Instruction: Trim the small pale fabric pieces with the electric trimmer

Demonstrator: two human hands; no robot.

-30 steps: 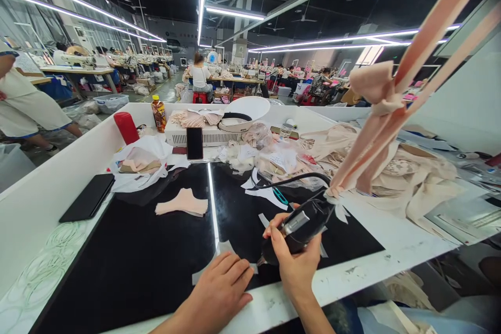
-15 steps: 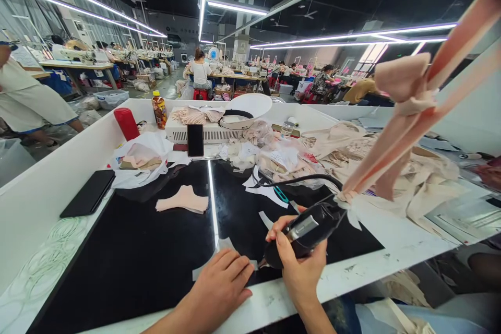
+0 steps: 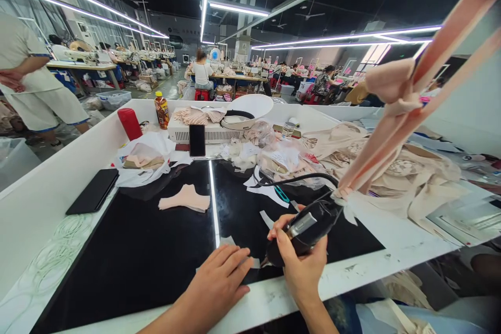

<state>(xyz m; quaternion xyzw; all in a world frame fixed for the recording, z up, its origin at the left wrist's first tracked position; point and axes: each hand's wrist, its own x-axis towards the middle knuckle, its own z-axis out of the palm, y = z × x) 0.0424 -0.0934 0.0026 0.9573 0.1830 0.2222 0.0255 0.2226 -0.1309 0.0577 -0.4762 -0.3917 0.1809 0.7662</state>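
Observation:
My right hand (image 3: 303,266) is closed round a black corded power tool (image 3: 313,227) with a narrow tip, which points down and left at the work surface. Pink fabric strips (image 3: 385,120), knotted together, run from the tool's rear end up to the right. My left hand (image 3: 223,276) lies flat with its fingers stretched out, over a pale translucent piece (image 3: 227,241) that it mostly covers. The tool's tip is close to the right end of this piece, just beyond my left fingertips. Further back on the black surface (image 3: 148,250) lies a stack of peach fabric pieces (image 3: 186,198).
Teal-handled snips (image 3: 282,194) lie on white paper behind the tool, near its black cord (image 3: 297,180). Bags and beige fabric (image 3: 422,182) crowd the back and right. A phone (image 3: 197,140) leans upright. A person (image 3: 43,78) stands left, beyond the low white wall (image 3: 78,151).
My left hand has shifted slightly left over the pale piece, now covering more of its left part. The tool stays nearly in place. The person at the left shows more fully.

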